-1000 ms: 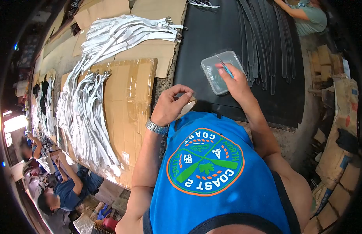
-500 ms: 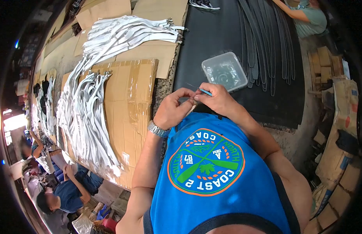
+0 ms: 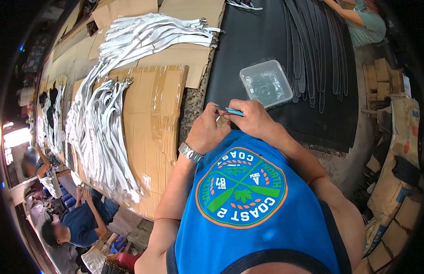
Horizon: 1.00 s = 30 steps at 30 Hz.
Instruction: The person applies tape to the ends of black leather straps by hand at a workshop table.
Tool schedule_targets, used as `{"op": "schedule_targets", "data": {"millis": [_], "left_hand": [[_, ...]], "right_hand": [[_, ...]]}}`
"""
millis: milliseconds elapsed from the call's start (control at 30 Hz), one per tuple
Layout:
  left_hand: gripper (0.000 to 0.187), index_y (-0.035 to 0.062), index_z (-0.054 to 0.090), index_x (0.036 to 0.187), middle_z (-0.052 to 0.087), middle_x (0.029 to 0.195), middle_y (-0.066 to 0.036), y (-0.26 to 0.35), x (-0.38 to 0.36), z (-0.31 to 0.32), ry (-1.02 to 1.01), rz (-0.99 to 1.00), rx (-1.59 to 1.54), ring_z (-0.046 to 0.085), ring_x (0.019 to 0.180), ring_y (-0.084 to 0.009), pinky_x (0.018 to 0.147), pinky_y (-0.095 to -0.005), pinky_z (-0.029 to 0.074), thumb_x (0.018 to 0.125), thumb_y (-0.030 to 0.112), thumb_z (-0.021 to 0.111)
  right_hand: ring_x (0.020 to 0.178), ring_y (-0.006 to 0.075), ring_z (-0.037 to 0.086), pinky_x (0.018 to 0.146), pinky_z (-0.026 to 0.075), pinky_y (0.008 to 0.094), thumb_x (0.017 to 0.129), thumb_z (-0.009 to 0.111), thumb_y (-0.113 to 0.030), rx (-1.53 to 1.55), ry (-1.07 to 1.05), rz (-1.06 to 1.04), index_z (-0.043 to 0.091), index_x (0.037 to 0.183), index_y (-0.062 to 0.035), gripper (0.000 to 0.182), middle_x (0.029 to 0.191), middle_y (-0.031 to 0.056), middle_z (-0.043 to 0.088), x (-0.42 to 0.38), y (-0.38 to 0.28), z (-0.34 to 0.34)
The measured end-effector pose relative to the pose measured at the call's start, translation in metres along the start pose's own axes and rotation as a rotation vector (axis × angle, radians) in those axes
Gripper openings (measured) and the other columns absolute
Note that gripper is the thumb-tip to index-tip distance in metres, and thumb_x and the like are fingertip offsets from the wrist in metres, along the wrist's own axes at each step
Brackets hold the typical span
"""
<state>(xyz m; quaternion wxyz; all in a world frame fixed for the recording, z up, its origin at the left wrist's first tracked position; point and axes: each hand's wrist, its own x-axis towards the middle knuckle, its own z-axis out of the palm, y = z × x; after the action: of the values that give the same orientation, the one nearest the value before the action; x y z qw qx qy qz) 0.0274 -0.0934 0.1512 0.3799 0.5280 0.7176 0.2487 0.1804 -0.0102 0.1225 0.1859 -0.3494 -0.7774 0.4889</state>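
Note:
My right hand (image 3: 253, 118) is closed around a slim light-blue tool (image 3: 234, 111) whose thin dark end points left; its exact kind cannot be made out. My left hand (image 3: 207, 130), with a metal watch (image 3: 191, 152) on its wrist, is closed, thumb and fingers drawn together by the tool's end. What it pinches is too small to name. Both hands meet just above the blue shirt (image 3: 239, 192) I wear. Beyond my right hand stands a clear plastic box (image 3: 266, 83) on the black sheet (image 3: 234, 50).
Dark straps (image 3: 308, 55) lie at the sheet's far right. Bundles of white straps (image 3: 102, 132) with metal ends rest on cardboard (image 3: 152, 114) to the left. One person (image 3: 367, 25) is at the upper right; another person (image 3: 79, 223) is at the lower left. Cartons (image 3: 383, 77) are stacked at right.
My left hand has turned more upright, fingers folded in near the tool. The blue tool has swung flatter, with its dark end towards the left hand. The view has shifted slightly.

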Motion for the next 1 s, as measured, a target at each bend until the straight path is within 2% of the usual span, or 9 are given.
{"op": "schedule_targets", "data": {"millis": [67, 167, 267, 367, 567, 667, 800, 900, 1000], "left_hand": [[0.035, 0.0002, 0.051, 0.104, 0.063, 0.089, -0.026, -0.007, 0.000, 0.004, 0.021, -0.008, -0.032, 0.062, 0.088, -0.0430, 0.075, -0.0459, 0.049, 0.077, 0.019, 0.063], [0.030, 0.0028, 0.051, 0.107, 0.066, 0.094, -0.019, -0.014, -0.002, 0.009, 0.061, 0.022, -0.013, 0.065, 0.083, -0.0334, 0.071, -0.0405, 0.051, 0.081, 0.013, 0.063], [0.026, 0.0061, 0.052, 0.109, 0.063, 0.113, -0.011, -0.019, -0.004, 0.013, -0.055, -0.045, -0.599, 0.064, 0.080, -0.0162, 0.067, -0.0300, 0.052, 0.085, 0.003, 0.063], [0.027, 0.0077, 0.052, 0.108, 0.051, 0.132, -0.006, -0.037, 0.000, 0.017, -0.057, 0.002, -0.842, 0.058, 0.081, -0.0058, 0.066, -0.0212, 0.050, 0.086, -0.004, 0.062], [0.030, 0.0060, 0.051, 0.109, 0.046, 0.137, -0.011, -0.037, -0.003, 0.011, -0.034, 0.000, -0.774, 0.061, 0.081, -0.0085, 0.065, -0.0230, 0.051, 0.084, -0.003, 0.065], [0.033, 0.0035, 0.049, 0.111, 0.047, 0.136, -0.013, -0.037, -0.004, 0.015, 0.062, 0.145, -0.568, 0.062, 0.082, -0.0096, 0.065, -0.0249, 0.052, 0.083, -0.002, 0.066], [0.045, 0.0020, 0.046, 0.122, 0.048, 0.132, -0.015, -0.045, -0.001, 0.014, 0.120, 0.085, -0.506, 0.063, 0.084, -0.0130, 0.067, -0.0268, 0.053, 0.083, -0.002, 0.066], [0.054, 0.0031, 0.042, 0.131, 0.048, 0.131, -0.014, -0.019, -0.004, 0.004, 0.157, 0.103, -0.506, 0.063, 0.091, -0.0155, 0.073, -0.0280, 0.053, 0.083, -0.002, 0.066], [0.056, 0.0051, 0.043, 0.134, 0.045, 0.133, -0.013, -0.015, -0.002, 0.007, 0.161, 0.151, -0.553, 0.060, 0.103, -0.0174, 0.081, -0.0294, 0.053, 0.084, -0.002, 0.065]], "right_hand": [[0.070, 0.0410, 0.061, 0.057, 0.045, 0.0457, 0.084, 0.067, -0.026, -0.038, 0.010, -0.032, 0.061, 0.077, -0.0064, 0.022, 0.069, 0.0199, 0.061, 0.000, 0.006, 0.005], [0.071, 0.0404, 0.062, 0.058, 0.046, 0.0464, 0.084, 0.067, -0.023, -0.067, 0.046, -0.069, 0.061, 0.081, -0.0074, 0.017, 0.071, 0.0193, 0.063, -0.001, 0.007, 0.008], [0.073, 0.0391, 0.064, 0.060, 0.048, 0.0460, 0.083, 0.067, -0.021, -0.045, 0.084, -0.077, 0.061, 0.085, -0.0075, 0.014, 0.073, 0.0181, 0.064, 0.000, 0.002, 0.005], [0.074, 0.0379, 0.065, 0.061, 0.049, 0.0450, 0.082, 0.067, -0.019, -0.029, 0.103, -0.127, 0.061, 0.086, -0.0074, 0.014, 0.075, 0.0170, 0.065, 0.003, -0.003, 0.002], [0.068, 0.0353, 0.064, 0.057, 0.047, 0.0413, 0.078, 0.069, -0.012, -0.081, 0.102, -0.206, 0.061, 0.084, -0.0053, 0.012, 0.073, 0.0152, 0.064, 0.001, -0.007, -0.004], [0.067, 0.0343, 0.063, 0.055, 0.047, 0.0394, 0.075, 0.069, -0.007, -0.126, 0.114, -0.257, 0.061, 0.082, -0.0044, 0.011, 0.072, 0.0144, 0.064, -0.003, -0.013, -0.005], [0.069, 0.0348, 0.063, 0.056, 0.047, 0.0393, 0.073, 0.068, -0.003, -0.139, 0.133, -0.304, 0.061, 0.083, -0.0037, 0.012, 0.074, 0.0145, 0.063, -0.004, -0.014, -0.010], [0.065, 0.0285, 0.064, 0.056, 0.048, 0.0363, 0.076, 0.068, -0.003, -0.070, 0.170, -0.376, 0.063, 0.087, -0.0036, 0.012, 0.075, 0.0135, 0.064, -0.004, -0.009, -0.009], [0.069, 0.0157, 0.062, 0.062, 0.048, 0.0304, 0.082, 0.067, -0.005, 0.170, 0.051, -0.152, 0.065, 0.090, -0.0028, 0.009, 0.077, 0.0085, 0.065, -0.010, -0.019, -0.015]]}}
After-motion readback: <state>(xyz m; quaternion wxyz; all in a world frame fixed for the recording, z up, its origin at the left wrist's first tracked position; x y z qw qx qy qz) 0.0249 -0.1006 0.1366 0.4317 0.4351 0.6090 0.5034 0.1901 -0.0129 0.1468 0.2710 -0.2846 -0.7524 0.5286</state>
